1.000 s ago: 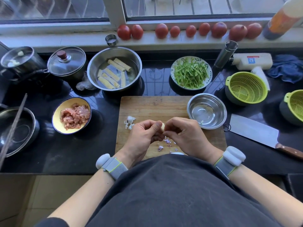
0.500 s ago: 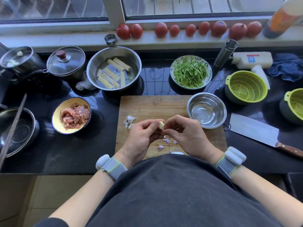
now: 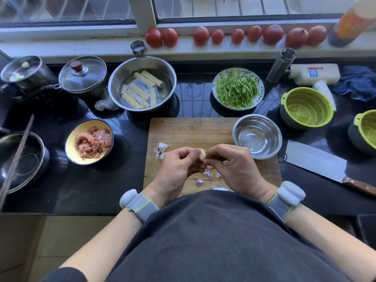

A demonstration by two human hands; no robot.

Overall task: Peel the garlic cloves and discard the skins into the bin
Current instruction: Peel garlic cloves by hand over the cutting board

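A pale garlic clove [image 3: 202, 155] is pinched between my left hand [image 3: 179, 167] and my right hand [image 3: 232, 165], above the near half of the wooden cutting board [image 3: 189, 131]. Both hands have curled fingers meeting at the clove. Purple and white skin scraps [image 3: 207, 176] lie on the board under the hands. More garlic pieces with skin [image 3: 161, 150] sit on the board left of my left hand. No bin is in view.
A small steel bowl [image 3: 257, 136] stands at the board's right corner. A cleaver [image 3: 317, 162] lies to the right. A yellow bowl of minced meat [image 3: 89, 141] is to the left. Pots, a plate of green strips [image 3: 238, 88] and green colanders stand further back.
The clove has come more into sight between my fingertips; a second ago it was nearly covered. Both hands stay in the same place above the board.
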